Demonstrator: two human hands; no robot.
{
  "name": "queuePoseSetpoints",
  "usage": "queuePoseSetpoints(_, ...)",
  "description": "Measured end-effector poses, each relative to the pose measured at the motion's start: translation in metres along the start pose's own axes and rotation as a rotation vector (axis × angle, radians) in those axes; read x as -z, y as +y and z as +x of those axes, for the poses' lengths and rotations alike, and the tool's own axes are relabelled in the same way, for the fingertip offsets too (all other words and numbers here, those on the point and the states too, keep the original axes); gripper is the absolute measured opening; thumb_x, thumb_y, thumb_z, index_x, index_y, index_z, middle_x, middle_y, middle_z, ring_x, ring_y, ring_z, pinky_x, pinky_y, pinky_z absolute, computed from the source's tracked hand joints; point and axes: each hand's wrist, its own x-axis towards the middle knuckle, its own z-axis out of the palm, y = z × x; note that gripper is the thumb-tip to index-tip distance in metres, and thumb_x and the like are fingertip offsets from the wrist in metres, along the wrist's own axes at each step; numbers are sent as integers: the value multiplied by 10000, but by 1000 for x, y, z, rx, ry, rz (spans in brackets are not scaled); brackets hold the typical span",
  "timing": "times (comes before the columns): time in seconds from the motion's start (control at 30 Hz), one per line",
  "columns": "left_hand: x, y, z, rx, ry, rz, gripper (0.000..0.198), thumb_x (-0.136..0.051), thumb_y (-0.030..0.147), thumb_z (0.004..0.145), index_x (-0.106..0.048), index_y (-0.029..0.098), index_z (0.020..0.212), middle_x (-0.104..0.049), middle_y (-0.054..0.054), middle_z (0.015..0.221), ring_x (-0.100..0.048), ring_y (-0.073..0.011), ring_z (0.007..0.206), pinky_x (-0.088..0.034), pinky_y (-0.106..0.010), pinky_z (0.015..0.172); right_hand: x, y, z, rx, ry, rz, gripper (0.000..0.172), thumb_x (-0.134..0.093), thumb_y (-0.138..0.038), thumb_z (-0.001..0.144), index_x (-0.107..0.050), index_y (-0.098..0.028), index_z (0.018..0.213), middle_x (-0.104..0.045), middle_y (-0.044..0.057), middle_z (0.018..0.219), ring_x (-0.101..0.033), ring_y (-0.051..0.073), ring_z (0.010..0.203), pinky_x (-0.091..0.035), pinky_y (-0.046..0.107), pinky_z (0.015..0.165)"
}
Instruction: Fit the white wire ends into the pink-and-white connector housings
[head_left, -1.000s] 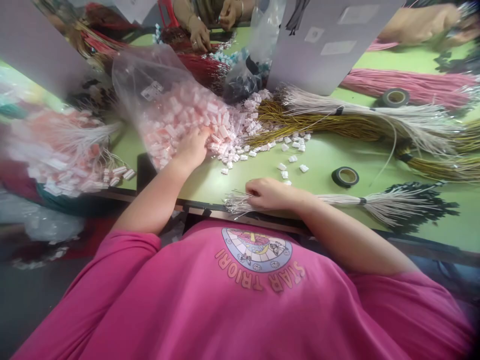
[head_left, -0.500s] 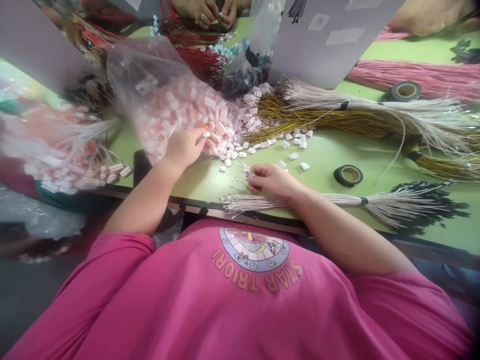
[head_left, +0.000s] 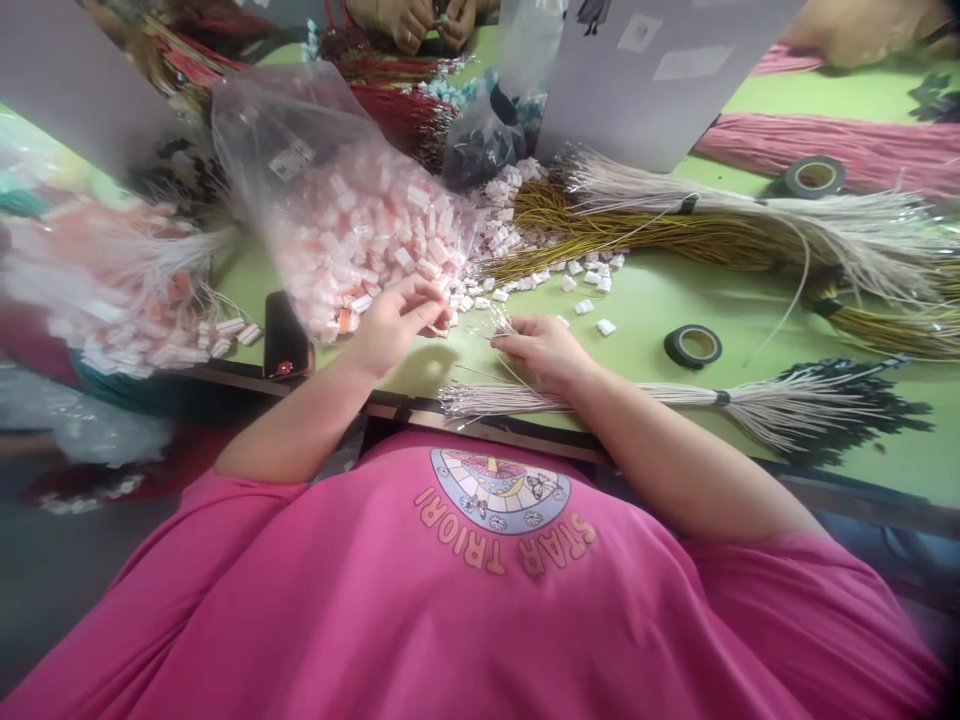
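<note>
My left hand (head_left: pixel 396 322) hovers just in front of a clear plastic bag (head_left: pixel 337 210) full of small white-and-pink connectors, fingers pinched on one small connector. My right hand (head_left: pixel 546 352) is pinched on a few thin white wires, their metal tips pointing toward the left hand. Below it, a bundle of white wires (head_left: pixel 675 400) lies along the near edge of the green table (head_left: pixel 645 300). Loose connectors (head_left: pixel 585 285) are scattered beyond both hands.
A black tape roll (head_left: pixel 692 346) lies right of my hands, another roll (head_left: pixel 814 177) farther back. Yellow wire bundles (head_left: pixel 675 245) and pink wire bundles (head_left: pixel 825 150) cross the table. A dark phone (head_left: pixel 285 335) lies at the left edge. Another person's hands (head_left: pixel 420 20) work across the table.
My left hand came out of the connector pile toward me with a piece. My right hand lifted from the wire bundle with a few wires and moved toward the left hand.
</note>
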Motion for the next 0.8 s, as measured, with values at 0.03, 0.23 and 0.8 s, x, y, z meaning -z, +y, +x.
queuePoseSetpoints(0.03,-4,3,-6,-81,41,67,161,-508,285,914,-553,179,1025,-683,-61,897,-666,-147,811,-561,-308,727,-1,1,1,-7,25,14,161,-572,-312,716,-611,-158,691,-491,-34,526,-421,94,503,-324,252,515)
queuePoseSetpoints(0.23,-39,14,-27,-730,-395,635,205,-462,205,930,-611,209,1071,-686,-55,1064,-562,-200,1160,-465,-374,991,-1,2,3,51,-17,-29,130,-578,-278,673,-628,-158,672,-582,-17,603,-485,109,580,-368,255,583)
queuePoseSetpoints(0.8,-58,0,-24,-492,-625,798,323,-393,299,952,-603,170,1161,-681,-91,880,-624,-193,770,-458,-336,739,15,-12,-2,101,259,128,98,-578,-221,647,-517,-176,586,-405,-63,465,-356,71,467,-247,237,468)
